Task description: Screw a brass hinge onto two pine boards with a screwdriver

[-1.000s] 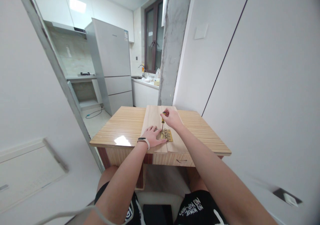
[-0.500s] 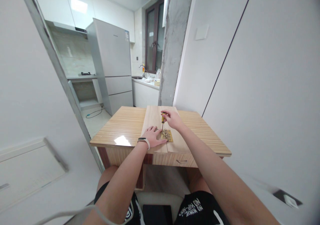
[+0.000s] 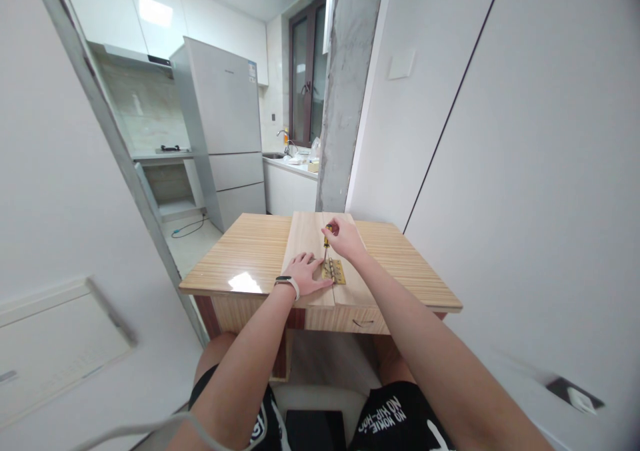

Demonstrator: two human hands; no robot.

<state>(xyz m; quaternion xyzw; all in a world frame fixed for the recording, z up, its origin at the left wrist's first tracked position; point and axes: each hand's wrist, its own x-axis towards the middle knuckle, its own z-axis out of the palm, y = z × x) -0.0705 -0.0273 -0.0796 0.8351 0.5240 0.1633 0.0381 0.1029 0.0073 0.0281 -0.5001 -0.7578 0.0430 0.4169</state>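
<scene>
A: Right hand (image 3: 345,239): grip wrapped around the yellow-and-black handle of a screwdriver (image 3: 327,245), shaft near upright, tip down on the brass hinge (image 3: 334,271).

B: Left hand?

A: Left hand (image 3: 306,273) lies flat, fingers spread, pressing the left board (image 3: 306,237) just beside the hinge. It pinches nothing. Band on that wrist.

B: Where does the hinge sit?

A: Opened out across the seam between the left board and the right board (image 3: 356,284), both lying side by side on the wooden surface (image 3: 245,251), near its front edge.

B: How far along?

A: Hinge placed and boards aligned. The tip meets the left leaf, so I judge a screw there is being worked. The screw heads are too small to count, so I cannot tell how many are seated or left.

B: Surroundings?

A: Grey fridge (image 3: 220,127) and kitchen counter beyond; white walls either side.
</scene>
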